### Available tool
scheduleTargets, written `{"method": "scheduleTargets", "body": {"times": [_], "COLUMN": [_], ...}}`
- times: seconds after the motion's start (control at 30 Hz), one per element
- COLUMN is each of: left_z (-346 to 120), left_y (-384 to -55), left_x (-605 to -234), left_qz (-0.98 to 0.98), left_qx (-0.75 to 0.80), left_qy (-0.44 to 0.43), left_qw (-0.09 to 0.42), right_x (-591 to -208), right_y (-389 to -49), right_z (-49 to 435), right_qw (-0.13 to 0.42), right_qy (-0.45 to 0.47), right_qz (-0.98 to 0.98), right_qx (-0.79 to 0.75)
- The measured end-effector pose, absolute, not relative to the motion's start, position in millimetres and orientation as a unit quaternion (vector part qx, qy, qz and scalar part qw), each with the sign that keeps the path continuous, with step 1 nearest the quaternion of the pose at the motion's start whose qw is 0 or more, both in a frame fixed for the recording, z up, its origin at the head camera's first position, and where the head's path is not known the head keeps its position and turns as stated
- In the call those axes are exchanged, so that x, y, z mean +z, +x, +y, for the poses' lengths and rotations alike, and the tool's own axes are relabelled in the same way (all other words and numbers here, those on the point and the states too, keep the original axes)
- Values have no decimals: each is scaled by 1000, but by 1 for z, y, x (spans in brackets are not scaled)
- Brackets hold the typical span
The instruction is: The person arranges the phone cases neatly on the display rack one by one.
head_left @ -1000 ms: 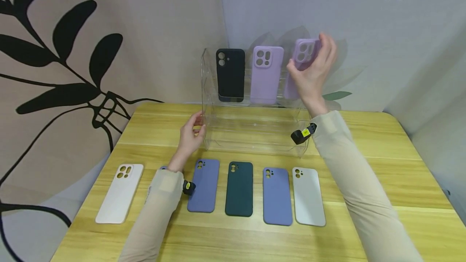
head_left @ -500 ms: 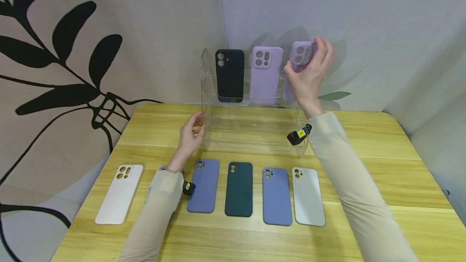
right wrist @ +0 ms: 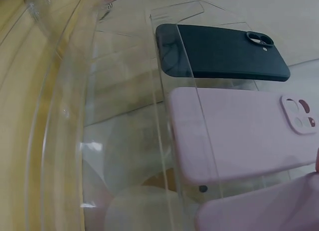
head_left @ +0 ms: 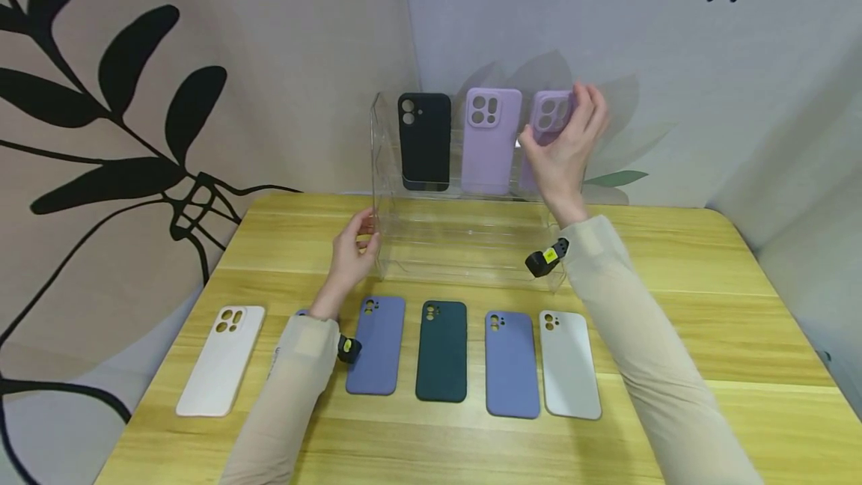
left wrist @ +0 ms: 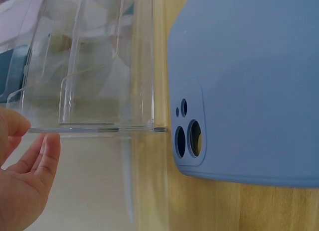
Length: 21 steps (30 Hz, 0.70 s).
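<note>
Behind the grip of the left hand point(head_left: 352, 253) comes a long cream left sleeve point(head_left: 279, 403) with a plain, broad cuff point(head_left: 316, 337); a matching right sleeve point(head_left: 649, 354), creased along the forearm, begins behind the grip of the right hand point(head_left: 566, 152). On each wrist's thumb side sits a small black camera, left camera point(head_left: 349, 350) and right camera point(head_left: 539, 263), both bearing a yellow label point(head_left: 551, 254).

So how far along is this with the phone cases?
Done, it seems: the black case and one purple case stand in the clear rack. In hand: the right hand holds another purple case there, while the left hand touches the rack's side. Apparently left: at least five cases on the table.
</note>
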<state>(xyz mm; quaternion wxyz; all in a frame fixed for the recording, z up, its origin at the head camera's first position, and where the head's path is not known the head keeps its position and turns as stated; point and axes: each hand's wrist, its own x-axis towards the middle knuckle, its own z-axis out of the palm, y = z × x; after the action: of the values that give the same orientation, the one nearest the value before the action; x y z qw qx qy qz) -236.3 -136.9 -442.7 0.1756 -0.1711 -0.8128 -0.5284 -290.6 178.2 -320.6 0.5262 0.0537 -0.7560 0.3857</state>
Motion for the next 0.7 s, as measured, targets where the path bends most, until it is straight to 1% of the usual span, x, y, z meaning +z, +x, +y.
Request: {"method": "scheduleTargets", "body": {"times": [0.2,0.4,0.63,0.7], "left_z": [-137,-136,-128,-128], "left_y": [-237,-235,-218,-218], "left_x": [-443,-441,-418,-418], "left_qz": [-815,-821,-811,-810], "left_qx": [-525,-520,-526,-528], "left_qy": [-170,-163,-177,-178], "left_qw": [175,174,184,184], "right_x": [-325,-327,-328,-328], "right_y": [-290,-289,-290,-290], "right_z": [176,176,176,176], "right_qw": [518,522,524,525], "right_qy": [48,49,51,51], "right_qz": [-765,-767,-769,-769], "right_qx": [380,371,363,362]}}
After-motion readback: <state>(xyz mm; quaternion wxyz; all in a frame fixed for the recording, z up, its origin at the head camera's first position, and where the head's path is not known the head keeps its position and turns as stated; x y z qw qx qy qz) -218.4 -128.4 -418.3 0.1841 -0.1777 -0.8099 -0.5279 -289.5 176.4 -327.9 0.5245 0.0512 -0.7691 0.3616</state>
